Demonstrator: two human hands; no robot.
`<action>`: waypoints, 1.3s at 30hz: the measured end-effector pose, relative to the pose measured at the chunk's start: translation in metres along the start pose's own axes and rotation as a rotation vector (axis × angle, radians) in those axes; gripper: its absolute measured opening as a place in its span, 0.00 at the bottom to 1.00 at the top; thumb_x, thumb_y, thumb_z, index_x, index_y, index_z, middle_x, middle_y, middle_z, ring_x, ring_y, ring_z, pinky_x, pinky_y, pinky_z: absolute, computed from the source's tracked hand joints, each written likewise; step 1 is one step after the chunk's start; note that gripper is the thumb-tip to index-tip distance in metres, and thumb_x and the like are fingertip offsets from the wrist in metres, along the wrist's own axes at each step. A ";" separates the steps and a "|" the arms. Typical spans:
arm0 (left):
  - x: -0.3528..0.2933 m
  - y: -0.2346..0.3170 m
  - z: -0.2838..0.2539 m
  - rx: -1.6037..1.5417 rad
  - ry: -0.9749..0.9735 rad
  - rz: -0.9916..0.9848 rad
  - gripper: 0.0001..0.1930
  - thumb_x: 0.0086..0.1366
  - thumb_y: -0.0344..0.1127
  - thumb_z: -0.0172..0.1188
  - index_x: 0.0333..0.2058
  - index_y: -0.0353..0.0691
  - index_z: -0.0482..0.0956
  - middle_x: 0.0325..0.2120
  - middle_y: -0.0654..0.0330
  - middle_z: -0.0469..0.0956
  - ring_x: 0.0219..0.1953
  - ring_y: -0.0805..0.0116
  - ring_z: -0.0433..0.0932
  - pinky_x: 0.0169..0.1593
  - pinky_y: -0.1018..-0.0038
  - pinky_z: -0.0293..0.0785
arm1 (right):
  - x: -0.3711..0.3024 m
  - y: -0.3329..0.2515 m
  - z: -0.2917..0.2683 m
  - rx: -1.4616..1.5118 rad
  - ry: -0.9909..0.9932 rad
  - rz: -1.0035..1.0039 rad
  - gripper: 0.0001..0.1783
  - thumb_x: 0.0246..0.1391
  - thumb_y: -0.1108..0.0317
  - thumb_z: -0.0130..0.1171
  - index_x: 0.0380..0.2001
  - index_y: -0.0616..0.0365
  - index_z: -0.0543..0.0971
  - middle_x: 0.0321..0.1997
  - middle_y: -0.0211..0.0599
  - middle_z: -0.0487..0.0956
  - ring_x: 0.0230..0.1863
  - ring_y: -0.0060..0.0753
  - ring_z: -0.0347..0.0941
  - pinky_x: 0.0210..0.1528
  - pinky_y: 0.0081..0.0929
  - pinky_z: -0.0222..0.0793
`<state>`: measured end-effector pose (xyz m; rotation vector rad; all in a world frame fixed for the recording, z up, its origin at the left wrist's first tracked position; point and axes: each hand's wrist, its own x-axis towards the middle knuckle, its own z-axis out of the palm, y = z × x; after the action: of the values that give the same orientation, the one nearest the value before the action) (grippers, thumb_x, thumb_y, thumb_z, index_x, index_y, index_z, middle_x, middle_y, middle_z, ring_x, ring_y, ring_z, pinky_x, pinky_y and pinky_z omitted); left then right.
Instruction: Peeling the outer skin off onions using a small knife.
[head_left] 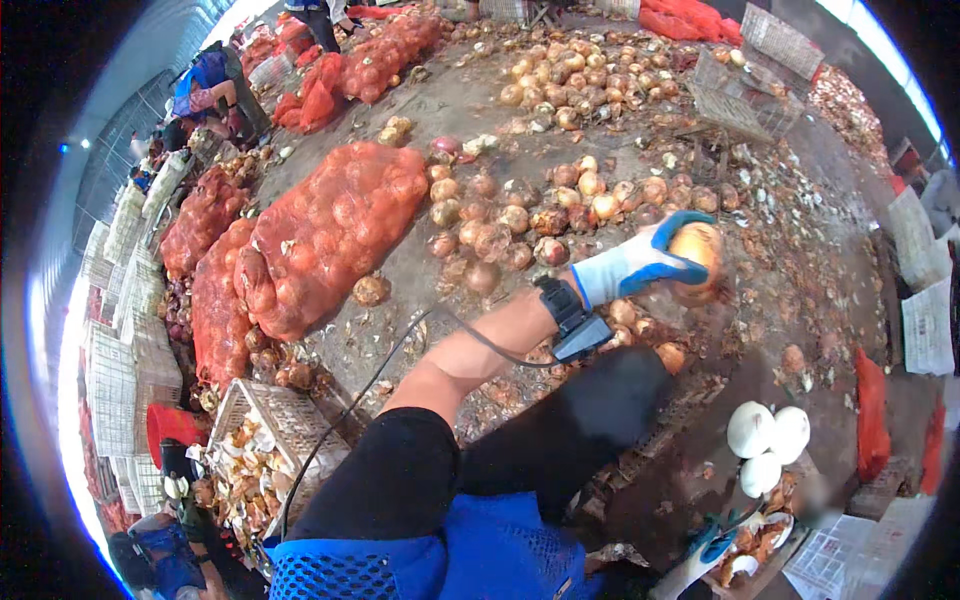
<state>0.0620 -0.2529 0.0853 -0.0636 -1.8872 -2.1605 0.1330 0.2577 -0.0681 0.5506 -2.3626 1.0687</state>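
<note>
In the head view, the person's gloved left hand (648,258) grips a large onion (699,247) beside loose onions (605,206) on the grey floor (440,105), which is littered with dry skins (500,395). The gloved right hand (712,546) is at near right, near three peeled onions (752,432); its grip cannot be told. Red mesh sacks (335,235) lie left; pale crates (108,370) line the room's left side.

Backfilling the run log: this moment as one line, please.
left hand: gripping yellow-brown onion | right hand: beside peel scraps, grip unclear | nearby: three white onions, red mesh sack
</note>
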 end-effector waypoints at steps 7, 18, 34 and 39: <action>-0.027 -0.018 0.158 -0.218 -0.253 -0.061 0.31 0.48 0.32 0.77 0.50 0.37 0.73 0.43 0.58 0.79 0.45 0.71 0.77 0.48 0.74 0.76 | 0.063 -0.116 -0.026 0.208 -0.205 0.698 0.22 0.67 0.66 0.49 0.61 0.61 0.71 0.57 0.40 0.75 0.40 0.29 0.74 0.39 0.26 0.70; -0.157 -0.096 0.265 0.528 -0.384 -0.218 0.47 0.39 0.56 0.76 0.59 0.48 0.68 0.51 0.46 0.68 0.51 0.44 0.71 0.54 0.53 0.71 | -0.024 -0.026 -0.012 0.660 -0.035 0.917 0.24 0.66 0.48 0.51 0.53 0.55 0.75 0.40 0.27 0.73 0.28 0.22 0.66 0.29 0.23 0.66; -0.143 -0.123 0.237 0.369 -0.313 0.082 0.32 0.57 0.38 0.70 0.60 0.38 0.70 0.56 0.53 0.71 0.60 0.58 0.68 0.65 0.66 0.62 | -0.019 -0.111 -0.045 0.463 -0.175 0.935 0.24 0.59 0.67 0.59 0.59 0.55 0.70 0.32 0.35 0.77 0.28 0.29 0.70 0.33 0.31 0.71; -0.149 -0.122 0.246 0.320 -0.297 0.027 0.32 0.57 0.39 0.70 0.59 0.39 0.70 0.55 0.51 0.70 0.58 0.55 0.69 0.63 0.65 0.65 | -0.027 -0.126 -0.057 0.297 -0.308 0.785 0.21 0.53 0.66 0.61 0.50 0.56 0.72 0.33 0.46 0.78 0.31 0.52 0.76 0.35 0.42 0.71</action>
<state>0.1417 0.0274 -0.0270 -0.3612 -2.3581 -1.8871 0.2368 0.2288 0.0219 -0.1770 -2.7833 1.7936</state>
